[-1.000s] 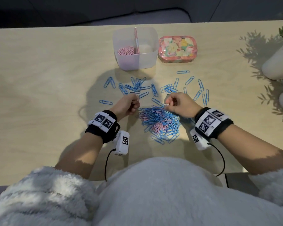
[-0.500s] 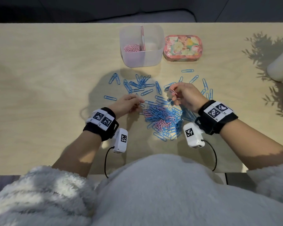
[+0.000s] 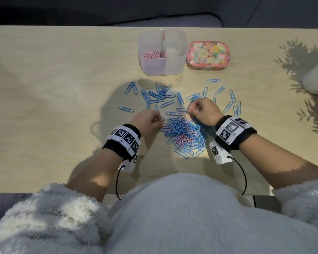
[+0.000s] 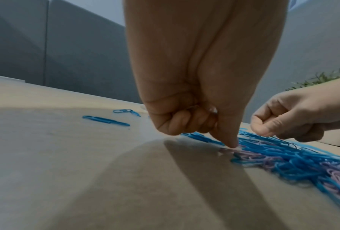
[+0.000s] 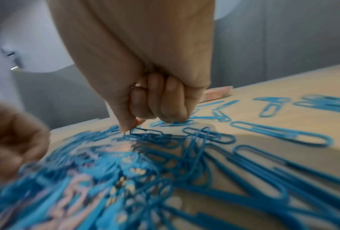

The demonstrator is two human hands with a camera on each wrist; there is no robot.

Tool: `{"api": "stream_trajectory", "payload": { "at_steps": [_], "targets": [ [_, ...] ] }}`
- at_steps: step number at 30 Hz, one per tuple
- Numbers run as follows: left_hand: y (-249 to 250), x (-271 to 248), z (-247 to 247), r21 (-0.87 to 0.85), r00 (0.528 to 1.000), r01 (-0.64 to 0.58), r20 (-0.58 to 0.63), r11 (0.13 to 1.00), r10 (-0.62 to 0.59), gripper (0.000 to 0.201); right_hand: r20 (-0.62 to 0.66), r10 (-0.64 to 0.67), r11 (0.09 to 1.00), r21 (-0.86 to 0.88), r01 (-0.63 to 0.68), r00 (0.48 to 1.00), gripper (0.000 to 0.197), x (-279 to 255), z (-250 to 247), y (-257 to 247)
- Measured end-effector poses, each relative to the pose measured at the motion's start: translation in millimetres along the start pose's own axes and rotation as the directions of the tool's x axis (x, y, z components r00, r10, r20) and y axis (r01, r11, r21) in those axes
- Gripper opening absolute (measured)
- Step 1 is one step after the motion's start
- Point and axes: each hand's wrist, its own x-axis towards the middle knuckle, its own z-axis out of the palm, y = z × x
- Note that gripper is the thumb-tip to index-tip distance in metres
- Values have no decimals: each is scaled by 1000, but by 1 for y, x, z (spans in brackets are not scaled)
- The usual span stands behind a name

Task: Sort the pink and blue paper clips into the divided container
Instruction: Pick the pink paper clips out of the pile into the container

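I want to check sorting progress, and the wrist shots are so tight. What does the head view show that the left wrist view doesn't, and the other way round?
Only the head view shows the divided container, with pink clips in its left compartment and no clips visible in the right, plus the floral tin beside it. Only the left wrist view shows the left hand from below: one fingertip touches pink clips at the pile's edge, the other fingers curled. Both show the mixed pile, the right hand and the table.
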Motion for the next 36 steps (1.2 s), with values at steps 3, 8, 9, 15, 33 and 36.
{"api": "stream_trajectory", "payload": {
  "at_steps": [3,8,9,15,33,36],
  "targets": [
    [-1,-1,2,-9,1000,-11,-10,1000,11,11,-106,42,999,-19,-44,993,6,0,-12,5],
    [6,1,7,-13,999,-40,-6,999,40,19,-12,-139,961,-243,132,990,8,-1,0,-12],
    [7,2,8,14,999,-46,3,999,46,17,17,-140,952,-271,140,990,8,0,2,-14],
    [-3,8,2,-65,1000,15,24,998,-13,13,160,-53,968,-235,90,986,15,8,2,-10],
    [-8,11,-5,-485,988,157,80,861,-135,25,217,32,899,421,-123,976,34,2,2,-8],
    [-13,11,-1,-165,997,68,-12,984,-71,18,151,-51,999,3,51,987,20,-1,9,-4]
  ]
}}
